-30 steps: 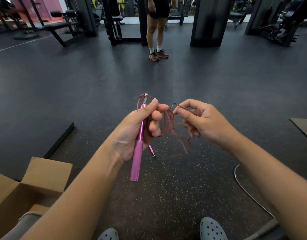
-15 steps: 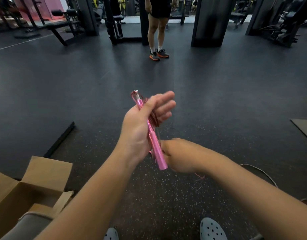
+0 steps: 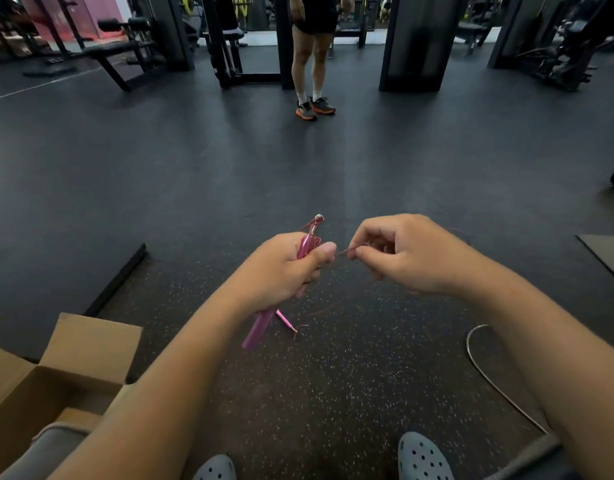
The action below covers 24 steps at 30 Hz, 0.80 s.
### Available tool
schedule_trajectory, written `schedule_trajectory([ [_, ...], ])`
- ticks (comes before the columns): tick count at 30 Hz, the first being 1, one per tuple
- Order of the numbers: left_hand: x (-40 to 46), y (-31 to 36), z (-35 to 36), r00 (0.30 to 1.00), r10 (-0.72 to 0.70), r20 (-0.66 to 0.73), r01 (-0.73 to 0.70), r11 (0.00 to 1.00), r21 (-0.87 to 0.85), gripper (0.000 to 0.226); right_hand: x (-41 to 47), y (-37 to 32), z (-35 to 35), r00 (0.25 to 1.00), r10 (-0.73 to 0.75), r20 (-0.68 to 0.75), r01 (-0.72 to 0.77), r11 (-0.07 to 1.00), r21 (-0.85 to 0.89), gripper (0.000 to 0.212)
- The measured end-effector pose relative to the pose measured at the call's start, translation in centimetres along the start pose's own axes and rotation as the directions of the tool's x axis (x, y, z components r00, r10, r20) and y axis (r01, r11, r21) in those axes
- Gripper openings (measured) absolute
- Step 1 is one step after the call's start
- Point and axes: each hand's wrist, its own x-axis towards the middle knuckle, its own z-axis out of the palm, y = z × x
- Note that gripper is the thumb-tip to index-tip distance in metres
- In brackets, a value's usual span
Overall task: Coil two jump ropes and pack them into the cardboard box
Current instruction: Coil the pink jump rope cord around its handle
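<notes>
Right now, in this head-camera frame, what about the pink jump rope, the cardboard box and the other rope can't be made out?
- Pink metal jump rope handle: its middle is hidden inside the left hand.
- Thin pink cord: too fine and blurred to trace beyond the right hand pinching it; coil count unclear.
- Open brown cardboard box: cut off by the left edge, contents covered by the left forearm.
- Grey cord on the floor: its handles are out of view.

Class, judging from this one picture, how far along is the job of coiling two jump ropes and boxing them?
Done: nothing packed that I can see; the cardboard box stands open.
In hand: the left hand grips the pink jump rope's handles, and the right hand pinches its thin cord.
Left: finish this coil, coil the grey rope lying on the floor, box both.
</notes>
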Motion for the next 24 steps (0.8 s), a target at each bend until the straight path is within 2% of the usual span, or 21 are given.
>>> schedule_trajectory([
  [7,-0.4,0.4,0.0,0.994,0.029,0.102,-0.017,0.994,-0.109,0.030,0.1,0.8,-0.1,1.000,-0.002,0.017,0.001,0.996,0.085,0.006],
  [11,-0.3,0.3,0.1,0.992,0.032,0.118,-0.004,0.973,-0.232,0.031,0.4,1.6,-0.1,1.000,-0.015,0.003,0.014,0.962,0.271,0.007],
  [13,-0.2,0.1,0.1,0.992,0.051,0.120,-0.019,0.968,-0.250,0.032,0.6,2.1,0.0,1.000,-0.028,0.004,0.025,0.953,0.301,0.011],
  [15,-0.2,-0.1,0.1,0.991,0.056,0.121,-0.022,0.963,-0.269,0.032,0.7,2.2,0.1,0.998,-0.069,0.011,0.063,0.955,0.290,0.010],
  [20,-0.2,0.3,-0.3,0.998,0.010,0.057,0.017,0.889,-0.458,0.032,0.7,2.0,0.1,0.992,-0.124,0.019,0.116,0.966,0.231,0.006],
  [24,-0.4,0.6,-0.3,0.998,0.007,0.070,0.027,0.882,-0.471,0.034,1.2,1.9,1.0,0.971,-0.201,-0.129,0.207,0.978,0.032,0.008],
])
